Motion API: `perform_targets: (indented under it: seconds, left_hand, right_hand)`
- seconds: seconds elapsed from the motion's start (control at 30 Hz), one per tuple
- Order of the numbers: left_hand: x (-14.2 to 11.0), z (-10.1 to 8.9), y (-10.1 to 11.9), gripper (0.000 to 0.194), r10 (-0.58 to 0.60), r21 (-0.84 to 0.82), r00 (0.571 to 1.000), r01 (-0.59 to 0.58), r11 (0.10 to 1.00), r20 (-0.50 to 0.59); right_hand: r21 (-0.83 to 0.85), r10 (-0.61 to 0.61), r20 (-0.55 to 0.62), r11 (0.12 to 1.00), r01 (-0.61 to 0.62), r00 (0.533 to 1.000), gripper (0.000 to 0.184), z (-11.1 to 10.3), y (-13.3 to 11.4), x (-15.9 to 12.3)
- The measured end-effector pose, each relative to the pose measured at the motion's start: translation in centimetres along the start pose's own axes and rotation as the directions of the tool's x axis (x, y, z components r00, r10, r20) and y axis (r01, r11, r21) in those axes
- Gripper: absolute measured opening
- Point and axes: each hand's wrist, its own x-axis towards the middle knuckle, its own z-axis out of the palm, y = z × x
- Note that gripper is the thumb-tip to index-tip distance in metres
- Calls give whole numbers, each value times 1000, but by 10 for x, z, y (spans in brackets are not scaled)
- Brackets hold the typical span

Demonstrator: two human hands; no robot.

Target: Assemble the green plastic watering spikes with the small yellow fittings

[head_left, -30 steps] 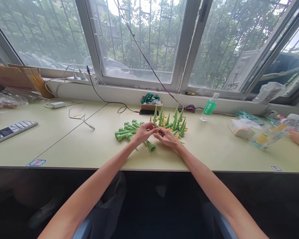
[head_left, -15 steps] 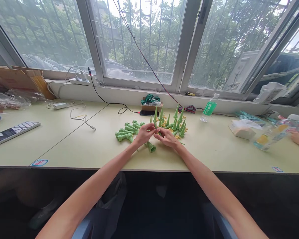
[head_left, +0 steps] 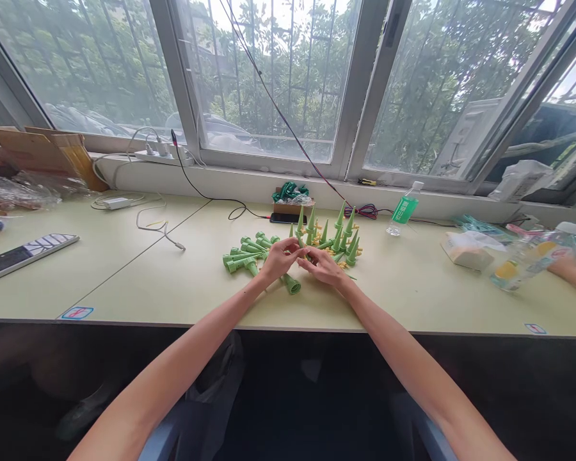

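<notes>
My left hand (head_left: 279, 256) and my right hand (head_left: 323, 264) meet over the table, their fingers closed around one green plastic watering spike (head_left: 300, 241). Its tip points up between the hands; the fingers hide most of it. To the left lies a pile of green spikes (head_left: 242, 261) with their round sockets outward. One open-ended spike (head_left: 292, 283) lies just below my hands. Behind and right of my right hand, several green spikes (head_left: 350, 224) stand point up, with small yellow valves (head_left: 358, 250) on them.
A black phone (head_left: 288, 218) and a small box of green ties (head_left: 292, 194) are behind the spikes. At right are a green-labelled bottle (head_left: 404, 210), a tissue pack (head_left: 470, 250), and a clear bottle (head_left: 532, 256) near another person's hand (head_left: 569, 270). Cables (head_left: 160, 224) lie at left.
My hands hold nearly the same pose around the spike. At the right edge, the other person's hand has shifted slightly left beside the clear bottle.
</notes>
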Motion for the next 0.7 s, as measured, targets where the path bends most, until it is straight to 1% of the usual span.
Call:
perform_targets:
  seconds: [0.13,0.2,0.27,0.43,0.7]
  left_hand:
    - [1,1,-3,35,-2,-1,1000,2,1000,0]
    - [1,1,-3,34,-8,-22,1000,8,1000,18]
    - [2,2,-3,36,-11,-38,1000,11,999,23]
    - [3,1,-2,44,-19,-38,1000,18,999,-5]
    - [3,0,-1,41,-18,-30,1000,18,999,-3]
  right_hand:
    - [23,11,12,1000,-12,1000,34,0,-2,0]
    - [49,17,23,999,-18,1000,36,0,-3,0]
    - [58,20,29,998,-21,999,37,0,-4,0]
    - [58,12,26,998,-13,1000,38,1,-2,1]
    - [67,29,25,997,-31,999,40,-1,-6,0]
